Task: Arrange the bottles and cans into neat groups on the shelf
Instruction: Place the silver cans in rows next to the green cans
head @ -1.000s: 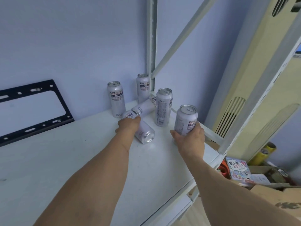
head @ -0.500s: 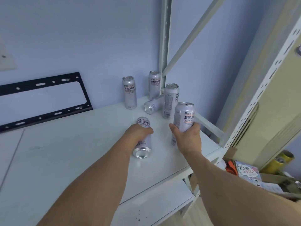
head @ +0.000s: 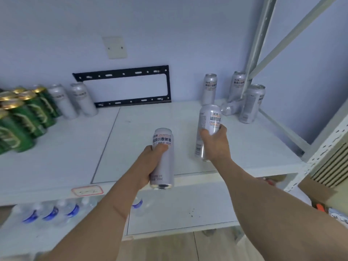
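My left hand (head: 150,162) grips a tall silver beer can (head: 163,147) upright above the front of the white shelf (head: 56,162). My right hand (head: 214,142) grips a second silver can (head: 209,117), lifted over the shelf's middle. At the back right three silver cans stand (head: 210,89) (head: 237,85) (head: 252,103) and one lies on its side (head: 230,108). Two silver cans (head: 82,99) (head: 61,101) stand at the back left beside several green cans (head: 24,113).
A black metal bracket (head: 124,74) is fixed to the wall behind the shelf. Grey rack uprights and a diagonal brace (head: 258,46) rise at the right. Water bottles (head: 50,211) lie on the lower shelf. A cardboard box (head: 312,187) sits lower right.
Both hands have lifted their cans off the right corner and carried them left toward the shelf's middle. My view swung left, revealing the green cans and two silver cans.
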